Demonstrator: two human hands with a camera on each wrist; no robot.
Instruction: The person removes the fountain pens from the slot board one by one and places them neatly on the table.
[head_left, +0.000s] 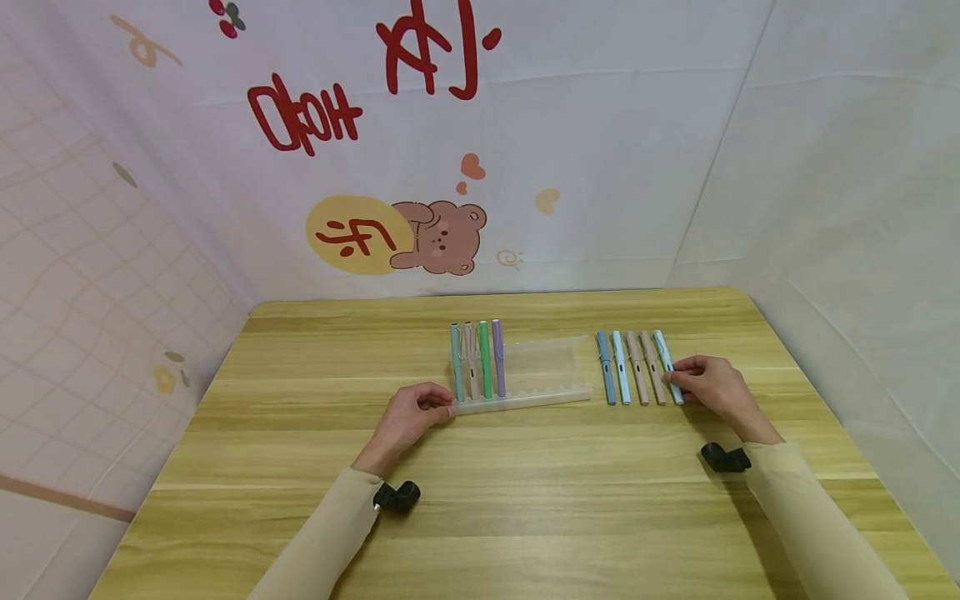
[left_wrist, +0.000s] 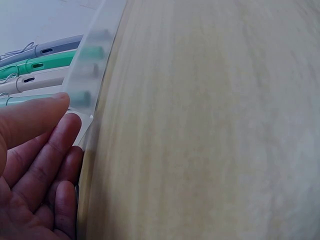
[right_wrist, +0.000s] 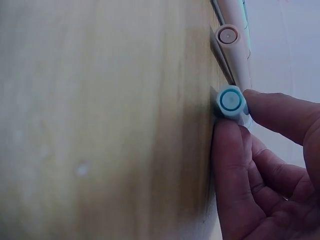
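At the left front corner of a translucent pen stand (head_left: 540, 367), my left hand (head_left: 408, 415) pinches the edge between thumb and fingers. Four pens lean in its left part: a teal pen (head_left: 456, 362), a pale pinkish pen (head_left: 471, 362), a green pen (head_left: 485, 362) and a purple pen (head_left: 498, 358). My right hand (head_left: 711, 387) pinches a light blue pen (head_left: 662, 348), the rightmost of a row on the table. In the right wrist view the thumb (right_wrist: 280, 112) lies on one side of that pen's round end, with fingers on the other side.
Left of the held pen lie two brownish-pink pens (head_left: 649, 367), another light blue pen (head_left: 621, 367) and a darker blue pen (head_left: 606, 367), side by side on the wooden table (head_left: 525, 500). A white printed cloth (head_left: 600, 167) hangs behind the table and at both sides.
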